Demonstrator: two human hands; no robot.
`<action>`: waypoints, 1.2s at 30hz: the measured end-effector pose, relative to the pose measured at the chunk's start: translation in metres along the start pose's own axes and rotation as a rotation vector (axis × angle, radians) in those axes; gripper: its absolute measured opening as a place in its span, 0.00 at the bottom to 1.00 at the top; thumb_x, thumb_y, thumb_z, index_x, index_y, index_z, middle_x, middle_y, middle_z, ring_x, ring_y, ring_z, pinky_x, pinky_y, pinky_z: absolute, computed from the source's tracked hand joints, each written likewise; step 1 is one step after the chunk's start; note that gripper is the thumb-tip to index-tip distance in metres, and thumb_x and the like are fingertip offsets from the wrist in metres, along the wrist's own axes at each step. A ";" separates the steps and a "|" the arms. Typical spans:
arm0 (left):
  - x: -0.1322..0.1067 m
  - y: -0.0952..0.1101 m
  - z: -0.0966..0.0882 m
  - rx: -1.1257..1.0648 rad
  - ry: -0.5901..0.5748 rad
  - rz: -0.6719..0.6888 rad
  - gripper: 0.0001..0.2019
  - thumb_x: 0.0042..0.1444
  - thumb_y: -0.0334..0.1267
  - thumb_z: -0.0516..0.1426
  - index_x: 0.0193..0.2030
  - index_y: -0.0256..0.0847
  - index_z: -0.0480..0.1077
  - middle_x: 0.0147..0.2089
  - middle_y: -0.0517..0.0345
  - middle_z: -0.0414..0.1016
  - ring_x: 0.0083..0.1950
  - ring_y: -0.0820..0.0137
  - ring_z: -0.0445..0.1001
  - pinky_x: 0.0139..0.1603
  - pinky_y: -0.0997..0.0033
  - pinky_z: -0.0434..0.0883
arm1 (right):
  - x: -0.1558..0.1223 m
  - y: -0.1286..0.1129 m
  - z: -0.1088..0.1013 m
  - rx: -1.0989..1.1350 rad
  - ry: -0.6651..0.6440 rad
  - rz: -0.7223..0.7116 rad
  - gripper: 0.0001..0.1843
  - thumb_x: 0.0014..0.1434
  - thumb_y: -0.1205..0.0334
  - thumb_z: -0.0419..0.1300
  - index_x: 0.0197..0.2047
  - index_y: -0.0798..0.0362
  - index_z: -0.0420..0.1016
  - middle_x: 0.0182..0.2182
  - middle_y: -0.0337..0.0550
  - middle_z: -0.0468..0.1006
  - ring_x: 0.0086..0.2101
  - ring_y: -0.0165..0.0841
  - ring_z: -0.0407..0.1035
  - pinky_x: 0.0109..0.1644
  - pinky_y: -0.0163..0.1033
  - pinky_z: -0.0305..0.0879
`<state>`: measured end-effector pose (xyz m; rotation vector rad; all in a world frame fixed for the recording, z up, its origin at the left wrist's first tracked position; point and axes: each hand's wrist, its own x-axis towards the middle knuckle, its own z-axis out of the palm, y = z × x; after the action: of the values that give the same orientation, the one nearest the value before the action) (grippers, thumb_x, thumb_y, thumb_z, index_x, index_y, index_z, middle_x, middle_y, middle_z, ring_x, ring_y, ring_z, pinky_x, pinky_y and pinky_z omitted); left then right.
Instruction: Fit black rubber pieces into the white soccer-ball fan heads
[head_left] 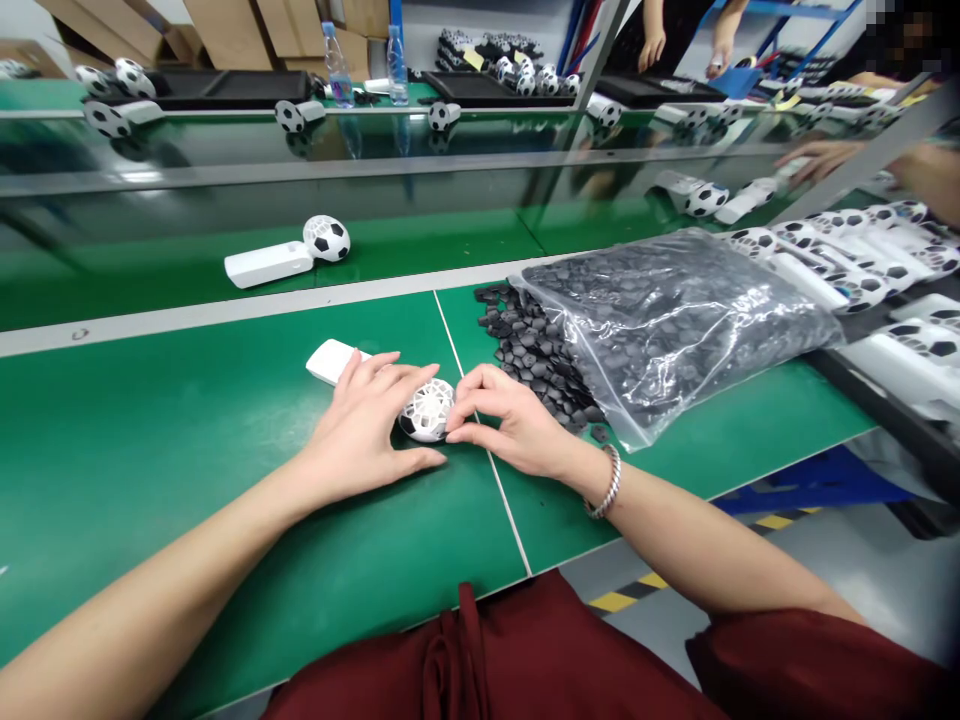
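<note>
Nearest: dark red clothing (465, 660) of the person lies along the bottom edge of the frame, and a dark red sleeve (810, 670) sits at lower right.

Left hand (367, 425): it lies over a white handle (331, 361). The fingers curve above a lattice ball (427, 410), and the thumb comes below it, so the grip is closed around the ball.

Right hand (510, 420): the fingertips (457, 430) pinch the ball from the right in a narrow grip. A silver bracelet (606, 482) is on the wrist.

Ball place: between both hands, on the mat, with the handle going to the upper left.

Progress: the ball shows mostly white openings, with black only at its lower left. A ball-headed unit (289, 255) beyond has black patches. Many black hexagon pieces (532, 350) remain loose.

Surface: a green mat (150, 480) with a white seam (487, 455). A clear plastic bag (675, 330), full of black pieces, lies at right.

Room: white units (847, 265) are stacked at upper right, a co-worker's hand (821, 155) is beside them, and water bottles (337, 65) stand far away at top.
</note>
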<state>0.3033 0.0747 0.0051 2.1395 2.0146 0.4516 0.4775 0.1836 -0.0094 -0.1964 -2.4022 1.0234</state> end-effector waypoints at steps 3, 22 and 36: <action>0.001 0.003 0.006 -0.010 0.055 -0.037 0.39 0.44 0.61 0.56 0.60 0.42 0.56 0.55 0.51 0.66 0.62 0.53 0.52 0.62 0.42 0.42 | 0.000 0.001 0.007 0.027 0.057 0.038 0.04 0.52 0.64 0.63 0.30 0.54 0.71 0.32 0.40 0.64 0.38 0.29 0.62 0.46 0.39 0.62; -0.004 0.005 0.009 -0.092 0.126 0.035 0.34 0.45 0.55 0.59 0.56 0.39 0.60 0.55 0.48 0.67 0.61 0.54 0.56 0.62 0.45 0.49 | 0.007 0.009 -0.016 0.027 0.249 0.263 0.14 0.57 0.59 0.56 0.45 0.55 0.65 0.42 0.46 0.70 0.38 0.30 0.67 0.42 0.37 0.66; -0.005 0.005 0.004 -0.282 -0.026 0.045 0.30 0.50 0.45 0.58 0.59 0.42 0.55 0.62 0.48 0.57 0.68 0.55 0.37 0.63 0.43 0.50 | -0.002 0.023 -0.043 -0.515 -0.151 0.363 0.07 0.49 0.63 0.65 0.34 0.53 0.76 0.32 0.42 0.74 0.37 0.34 0.66 0.43 0.40 0.63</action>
<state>0.3095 0.0694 0.0027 2.0094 1.7708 0.6673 0.4998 0.2269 -0.0013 -0.7835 -2.7950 0.5492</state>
